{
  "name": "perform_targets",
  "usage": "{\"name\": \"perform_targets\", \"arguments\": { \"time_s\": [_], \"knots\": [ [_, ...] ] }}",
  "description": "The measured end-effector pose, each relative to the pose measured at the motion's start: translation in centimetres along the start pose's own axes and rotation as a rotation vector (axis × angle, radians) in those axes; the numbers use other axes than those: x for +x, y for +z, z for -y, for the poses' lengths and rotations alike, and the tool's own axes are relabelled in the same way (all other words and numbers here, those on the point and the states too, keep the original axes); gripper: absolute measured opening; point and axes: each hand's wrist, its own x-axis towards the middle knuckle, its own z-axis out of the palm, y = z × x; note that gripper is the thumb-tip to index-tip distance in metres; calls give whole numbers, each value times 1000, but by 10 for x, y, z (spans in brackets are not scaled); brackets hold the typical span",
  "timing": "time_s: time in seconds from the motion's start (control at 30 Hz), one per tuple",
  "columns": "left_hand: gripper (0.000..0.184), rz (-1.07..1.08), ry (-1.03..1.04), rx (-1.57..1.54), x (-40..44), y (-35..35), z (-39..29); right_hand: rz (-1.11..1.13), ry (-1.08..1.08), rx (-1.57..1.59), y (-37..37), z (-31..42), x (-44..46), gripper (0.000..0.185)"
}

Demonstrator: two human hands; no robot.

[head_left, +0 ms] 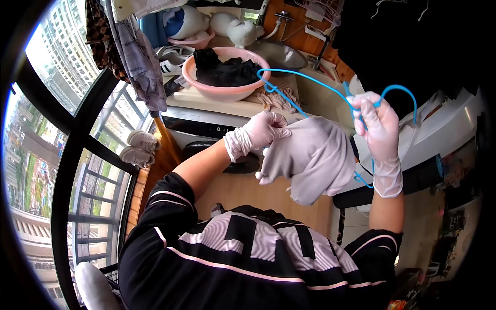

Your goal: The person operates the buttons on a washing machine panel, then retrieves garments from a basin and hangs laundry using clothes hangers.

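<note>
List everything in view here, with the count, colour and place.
garment: one, grey, centre
hanger: count unclear, blue, centre right
large basin: one, pink, on counter
cloth: count unclear, black, in large basin
small basin: one, pink, behind large basin
plush toys: count unclear, white and blue, at small basin
sink: one, grey, beside large basin
washing machine: one, silver panel, under counter
windows: several, dark-framed, left
sneakers: two, white, beside windows
striped shoe: at least one, white, beside large basin
hanging clothes: several, mixed, upper left
shirt: one, mostly black, on wearer
left hand: one, white-gloved, holding garment
right hand: one, white-gloved, holding hanger
</note>
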Motion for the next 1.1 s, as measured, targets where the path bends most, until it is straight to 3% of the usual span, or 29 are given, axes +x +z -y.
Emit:
{"name": "perform_targets", "arguments": {
  "time_s": [0.03, 0.13, 0.23, 0.27, 0.37, 0.4, 0.5, 0.53, 0.57, 0.67, 0.7, 0.8, 0.83, 0.9, 0.93, 0.97, 1.03, 1.07, 1.1],
  "knots": [
    [13, -29, 45, -23, -3, 0, -6, -14, -60, -42, -5, -5, -3, 23],
    [12, -133, 323, -63, -11, 0, -41, -26, 34, -12, -17, -22, -11, 20],
    [7, -299, 500, 77, -12, -15, -71, -21, 13, -173, -17, -15, -23, 18],
    [7, -224, 310, -178, -8, -20, -68, -90, 3, -117, -22, -9, -25, 18],
    [10, -138, 149, -518, -21, -33, -71, -196, 27, 98, -36, -9, -33, 19],
    [9, -104, 160, -594, -24, -37, -71, -172, 104, 26, -32, -12, -36, 19],
    [15, 15, 57, -636, -31, -43, -71, -123, 61, 4, -28, 3, -36, 17],
    [20, 24, 38, -625, -30, -48, -70, -182, 23, 62, -26, 9, -36, 17],
    [38, 46, -70, -712, -34, -52, -76, -227, -62, 59, -25, 17, -36, 18],
    [70, 176, -82, -527, -41, -63, -79, -279, -88, 43, -30, 15, -38, 20],
    [59, 236, -68, -452, -40, -63, -74, -144, -96, 100, -30, 10, -37, 20],
    [55, 384, -84, -350, -32, -79, -29, -178, -228, 25, -20, 13, -36, 20],
    [65, 430, 97, -536, -36, -70, -36, -177, -236, 21, -22, 17, -37, 20],
    [77, 310, 68, -865, -41, -50, -59, -172, -247, 8, -28, 26, -41, 20],
    [88, 144, 6, -762, -41, -42, -72, -195, -194, 52, -15, 24, -40, 20],
    [75, 296, -39, -871, -32, -44, -59, -148, -135, 34, -8, 15, -32, 20],
    [78, 455, -109, -915, -29, -45, -49, -122, -141, -16, -11, 7, -27, 20],
    [81, 428, 6, -894, -31, -38, -54, -141, -108, -12, -13, 16, -31, 19],
    [84, 507, -31, -988, -35, -42, -57, -154, -154, 5, -17, 18, -30, 19]
  ]
}}
